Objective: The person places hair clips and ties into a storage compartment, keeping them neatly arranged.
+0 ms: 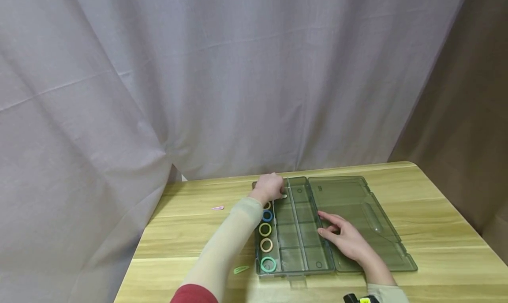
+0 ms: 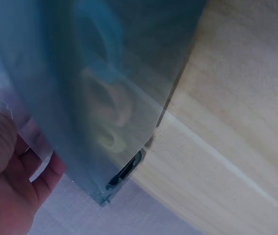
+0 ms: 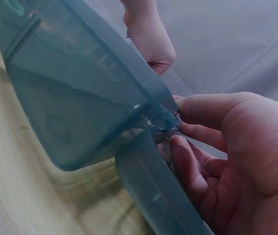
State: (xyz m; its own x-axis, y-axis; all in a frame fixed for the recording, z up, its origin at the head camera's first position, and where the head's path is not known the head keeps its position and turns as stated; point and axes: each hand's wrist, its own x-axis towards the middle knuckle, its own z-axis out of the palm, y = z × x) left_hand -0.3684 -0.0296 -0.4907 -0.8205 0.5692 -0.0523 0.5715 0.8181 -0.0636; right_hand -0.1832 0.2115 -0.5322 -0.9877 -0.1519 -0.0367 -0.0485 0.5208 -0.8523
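Note:
A clear grey-green plastic organizer box (image 1: 291, 232) lies on the table with its lid (image 1: 353, 223) laid back to the right. My left hand (image 1: 270, 188) is at its far left end, fingers curled, pinching a small pale piece (image 1: 283, 196) over the middle row; the fingers mostly hide the piece. My right hand (image 1: 345, 239) lies across the lid's near left part. Its relaxed fingertips touch the hinge side of the box; the right wrist view shows the thumb and fingers (image 3: 190, 166) at the hinge. Down the left row sit several rings, among them a blue ring (image 1: 267, 215) and a green ring (image 1: 268, 264).
Left of the box, a pink snap hair clip (image 1: 218, 208) and a green snap hair clip (image 1: 240, 270) lie on the wooden table (image 1: 178, 245). Long dividers (image 1: 297, 226) split the box into rows. A grey curtain (image 1: 238, 82) hangs behind the table.

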